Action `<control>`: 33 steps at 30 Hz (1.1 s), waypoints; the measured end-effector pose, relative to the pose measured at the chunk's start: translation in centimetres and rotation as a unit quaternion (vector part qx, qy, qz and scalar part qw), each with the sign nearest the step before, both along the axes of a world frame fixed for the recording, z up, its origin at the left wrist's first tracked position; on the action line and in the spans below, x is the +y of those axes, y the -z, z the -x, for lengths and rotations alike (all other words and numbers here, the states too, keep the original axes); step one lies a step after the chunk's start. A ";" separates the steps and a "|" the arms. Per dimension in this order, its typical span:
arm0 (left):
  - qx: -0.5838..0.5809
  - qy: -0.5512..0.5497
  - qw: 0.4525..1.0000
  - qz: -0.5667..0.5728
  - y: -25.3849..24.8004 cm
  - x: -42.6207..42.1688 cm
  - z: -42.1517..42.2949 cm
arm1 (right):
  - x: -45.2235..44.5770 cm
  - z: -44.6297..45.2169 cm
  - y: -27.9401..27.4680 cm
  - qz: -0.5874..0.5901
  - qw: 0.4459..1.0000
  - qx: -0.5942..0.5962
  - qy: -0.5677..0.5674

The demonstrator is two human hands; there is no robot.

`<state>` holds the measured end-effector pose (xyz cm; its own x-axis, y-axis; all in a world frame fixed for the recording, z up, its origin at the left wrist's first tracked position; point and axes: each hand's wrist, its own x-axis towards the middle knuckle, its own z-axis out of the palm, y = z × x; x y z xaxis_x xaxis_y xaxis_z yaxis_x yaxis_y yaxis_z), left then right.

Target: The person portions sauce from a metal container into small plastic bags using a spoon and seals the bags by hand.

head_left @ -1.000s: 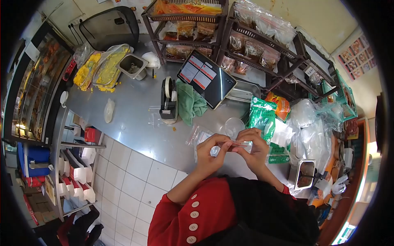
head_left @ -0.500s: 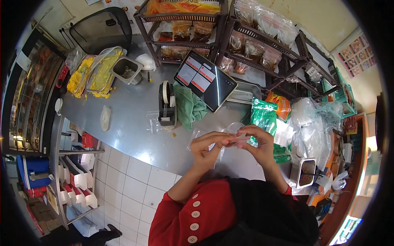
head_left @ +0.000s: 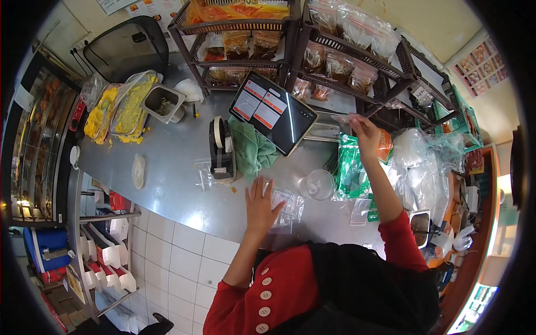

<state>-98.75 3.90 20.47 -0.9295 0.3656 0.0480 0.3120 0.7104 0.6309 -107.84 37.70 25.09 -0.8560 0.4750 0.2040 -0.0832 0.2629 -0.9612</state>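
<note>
My left hand (head_left: 259, 207) lies with spread fingers at the left edge of some clear plastic bags (head_left: 289, 207) on the steel counter (head_left: 178, 167). Farther up and to the right, my right hand (head_left: 365, 134) pinches a small clear bag (head_left: 344, 118) above the metal tray (head_left: 325, 129). Between the hands stands a round clear container (head_left: 319, 184). A green packet (head_left: 350, 170) is just below my right hand. The label dispenser (head_left: 222, 149) and a green cloth (head_left: 250, 146) are beyond my left hand.
A tablet (head_left: 273, 111) leans before brown racks (head_left: 245, 25) of bagged food. At the back left are trays of yellow food (head_left: 131, 109) and a metal container (head_left: 163, 103). Clear plastic bags (head_left: 416, 167) are piled at right. Another person's shoe (head_left: 161, 322) shows at lower left.
My hands have moved apart. My left hand has come down onto the bags with fingers spread; my right hand has moved up and away with a small bag.
</note>
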 end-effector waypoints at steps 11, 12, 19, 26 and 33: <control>0.064 0.035 0.994 0.083 6.3 -2.0 -1.9 | 3.6 13.9 10.4 0.067 0.986 -0.130 0.079; 0.067 0.008 0.996 0.049 4.8 -1.7 -1.5 | 3.7 14.7 10.4 0.056 0.982 -0.145 0.106; 0.110 -0.046 0.984 -0.135 2.6 -1.2 -4.0 | 4.7 17.7 10.0 -0.234 0.923 -0.268 0.146; 0.101 0.099 0.988 -0.061 2.9 -1.2 -6.3 | 3.5 14.0 7.8 -0.104 0.959 -0.252 0.082; 0.113 0.068 0.990 -0.041 5.5 -0.9 -6.1 | -1.0 -1.3 0.5 -0.236 0.962 0.134 -0.014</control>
